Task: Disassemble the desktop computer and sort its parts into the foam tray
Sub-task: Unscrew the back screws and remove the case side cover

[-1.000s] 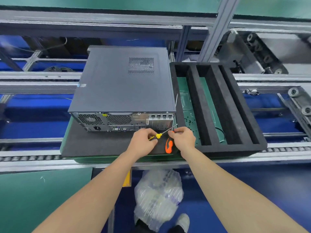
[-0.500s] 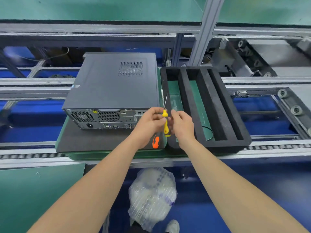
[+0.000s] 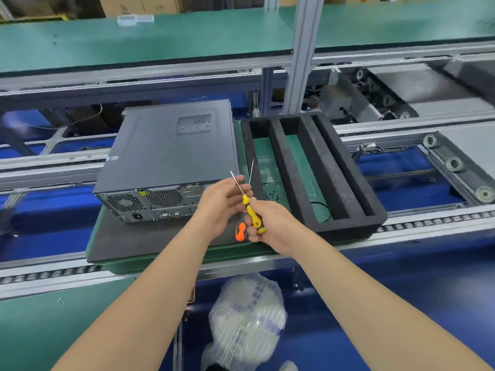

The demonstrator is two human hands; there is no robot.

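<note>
- The dark grey metal desktop computer case [image 3: 171,153] is lying flat on a black foam mat [image 3: 150,236], its rear ports facing me.
- My left hand [image 3: 222,202] is hovering, fingers loosely released against a thin shaft.
- An orange-handled screwdriver [image 3: 240,231] is lying on the mat.
- My right hand [image 3: 273,223] is grasping the yellow-handled screwdriver [image 3: 253,215].
- The black three-slot foam tray [image 3: 348,226] is sitting just beside the computer.

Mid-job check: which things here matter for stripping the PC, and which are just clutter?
Job: desktop computer, foam tray, yellow screwdriver gripped by the right hand, left hand at its shaft, orange screwdriver on the mat.
Lying about: plastic-wrapped bundle, clear plastic pieces on the green shelf, cardboard boxes.
</note>
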